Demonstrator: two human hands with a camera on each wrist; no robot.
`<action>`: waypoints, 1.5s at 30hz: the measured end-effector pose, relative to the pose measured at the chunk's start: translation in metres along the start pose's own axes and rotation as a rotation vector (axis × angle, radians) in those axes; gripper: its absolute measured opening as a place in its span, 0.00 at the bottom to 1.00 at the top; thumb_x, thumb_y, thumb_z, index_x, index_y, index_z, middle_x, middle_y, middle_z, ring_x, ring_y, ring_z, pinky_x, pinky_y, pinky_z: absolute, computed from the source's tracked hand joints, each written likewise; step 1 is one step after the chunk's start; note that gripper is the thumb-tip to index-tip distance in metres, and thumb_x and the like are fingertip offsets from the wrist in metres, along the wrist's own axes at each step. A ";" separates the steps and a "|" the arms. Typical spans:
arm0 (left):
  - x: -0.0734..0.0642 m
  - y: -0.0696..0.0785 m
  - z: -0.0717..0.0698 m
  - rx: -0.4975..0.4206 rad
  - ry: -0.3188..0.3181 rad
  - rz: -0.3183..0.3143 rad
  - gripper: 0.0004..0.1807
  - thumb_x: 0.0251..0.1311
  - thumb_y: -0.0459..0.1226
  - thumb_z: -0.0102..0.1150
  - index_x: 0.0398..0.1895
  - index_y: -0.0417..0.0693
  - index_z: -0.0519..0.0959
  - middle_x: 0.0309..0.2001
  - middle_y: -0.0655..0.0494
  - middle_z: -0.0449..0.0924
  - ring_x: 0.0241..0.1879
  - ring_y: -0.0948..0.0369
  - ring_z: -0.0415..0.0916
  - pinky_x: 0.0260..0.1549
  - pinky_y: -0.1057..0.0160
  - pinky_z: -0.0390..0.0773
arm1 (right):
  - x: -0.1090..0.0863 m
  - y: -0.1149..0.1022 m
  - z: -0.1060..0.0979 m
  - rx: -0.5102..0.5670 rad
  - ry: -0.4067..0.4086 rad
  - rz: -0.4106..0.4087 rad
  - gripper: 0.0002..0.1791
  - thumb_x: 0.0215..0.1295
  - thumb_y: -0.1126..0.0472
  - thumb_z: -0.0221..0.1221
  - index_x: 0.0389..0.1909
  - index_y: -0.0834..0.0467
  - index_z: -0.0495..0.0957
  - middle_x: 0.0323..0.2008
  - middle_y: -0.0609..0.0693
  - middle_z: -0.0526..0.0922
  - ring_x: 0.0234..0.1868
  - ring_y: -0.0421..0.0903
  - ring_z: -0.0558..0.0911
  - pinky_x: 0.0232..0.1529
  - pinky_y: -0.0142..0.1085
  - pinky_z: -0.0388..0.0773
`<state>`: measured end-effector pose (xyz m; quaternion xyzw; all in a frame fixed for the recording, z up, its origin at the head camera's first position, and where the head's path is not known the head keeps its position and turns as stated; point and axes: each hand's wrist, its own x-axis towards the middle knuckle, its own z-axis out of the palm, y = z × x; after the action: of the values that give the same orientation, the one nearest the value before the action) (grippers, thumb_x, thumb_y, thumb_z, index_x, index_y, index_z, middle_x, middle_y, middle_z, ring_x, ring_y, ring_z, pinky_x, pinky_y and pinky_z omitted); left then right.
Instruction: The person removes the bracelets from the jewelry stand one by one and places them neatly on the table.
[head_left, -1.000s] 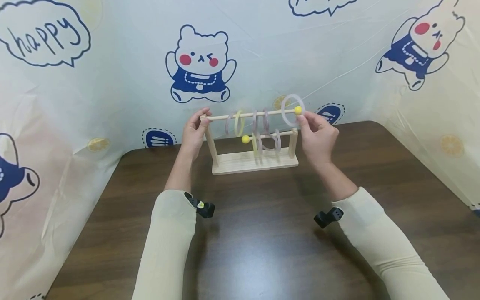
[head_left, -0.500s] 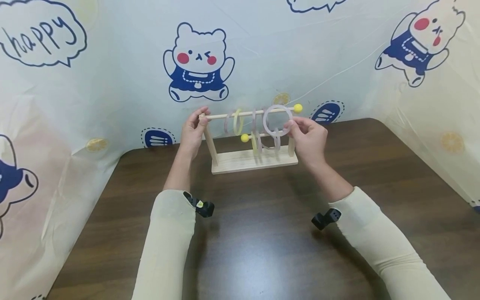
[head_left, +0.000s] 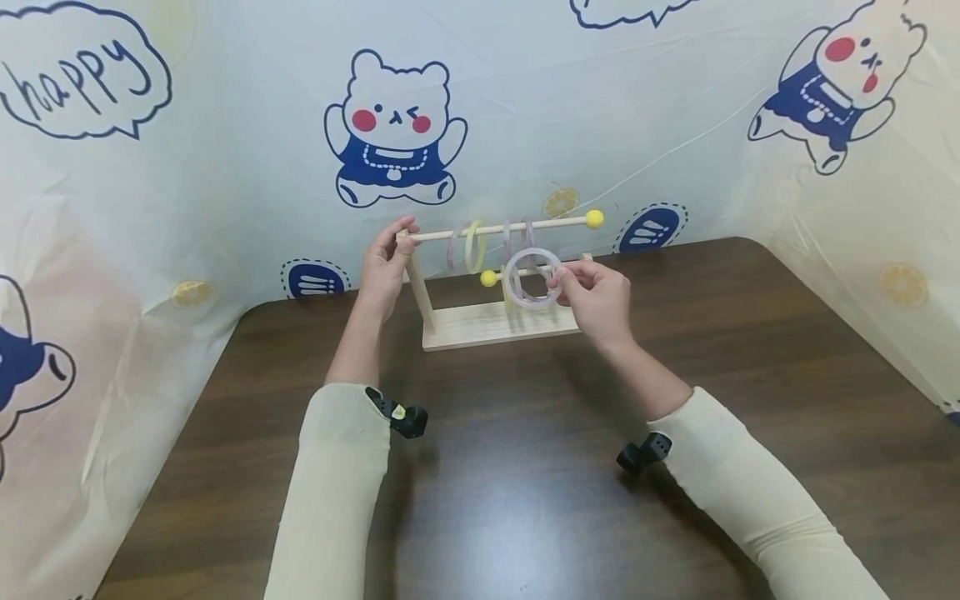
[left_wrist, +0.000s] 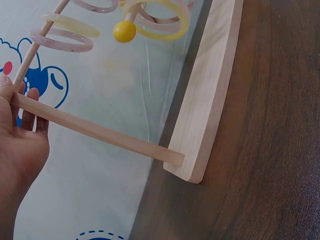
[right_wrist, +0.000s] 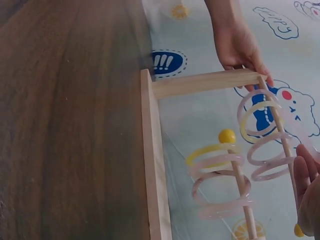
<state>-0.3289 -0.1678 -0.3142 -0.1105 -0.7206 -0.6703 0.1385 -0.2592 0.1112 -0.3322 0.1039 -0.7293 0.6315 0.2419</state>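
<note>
A wooden bracelet stand (head_left: 465,327) has an upper rod (head_left: 558,223) and a lower rod, each tipped with a yellow ball. My left hand (head_left: 385,265) holds the top of the left post (left_wrist: 95,129), thumb in front. In the head view my right hand (head_left: 600,300) pinches a pale lilac bangle (head_left: 507,280) between thumb and fingers, in front of the lower rod. The bangle is off both rods and overlaps those behind it. A yellow bangle (head_left: 469,250) and several lilac ones hang on the upper rod. Several bangles (right_wrist: 220,209) hang on the lower rod.
The stand is near the back edge of a dark brown wooden table (head_left: 480,467). Behind it hangs a pale sheet (head_left: 247,167) printed with cartoon bears. Each cream sleeve carries a small black camera (head_left: 408,421) at the wrist.
My right hand has drawn the lilac bangle off the ball end of the upper rod, then brought it left and down before the lower rod. My left hand stays on the post.
</note>
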 end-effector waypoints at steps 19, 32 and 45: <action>0.000 0.002 -0.005 0.005 0.013 -0.045 0.21 0.64 0.40 0.49 0.60 0.48 0.70 0.55 0.52 0.71 0.55 0.56 0.67 0.59 0.61 0.61 | -0.007 -0.002 0.015 0.014 -0.103 0.122 0.09 0.62 0.68 0.58 0.35 0.72 0.80 0.29 0.64 0.83 0.21 0.36 0.80 0.26 0.31 0.80; 0.002 0.003 -0.002 0.005 0.009 -0.056 0.22 0.63 0.39 0.51 0.60 0.47 0.71 0.55 0.51 0.71 0.55 0.56 0.69 0.59 0.61 0.62 | -0.013 0.004 0.019 -0.046 -0.184 0.173 0.09 0.62 0.67 0.58 0.35 0.71 0.80 0.26 0.58 0.83 0.23 0.40 0.81 0.26 0.31 0.79; 0.002 0.001 0.000 -0.022 0.005 -0.052 0.20 0.64 0.38 0.50 0.59 0.48 0.72 0.54 0.52 0.72 0.55 0.57 0.69 0.59 0.61 0.62 | -0.021 0.011 0.026 -0.075 -0.271 0.138 0.08 0.61 0.69 0.57 0.33 0.71 0.81 0.26 0.59 0.83 0.26 0.51 0.82 0.31 0.47 0.80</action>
<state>-0.3302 -0.1679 -0.3125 -0.0916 -0.7156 -0.6818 0.1216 -0.2523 0.0844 -0.3544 0.1285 -0.7839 0.5990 0.1009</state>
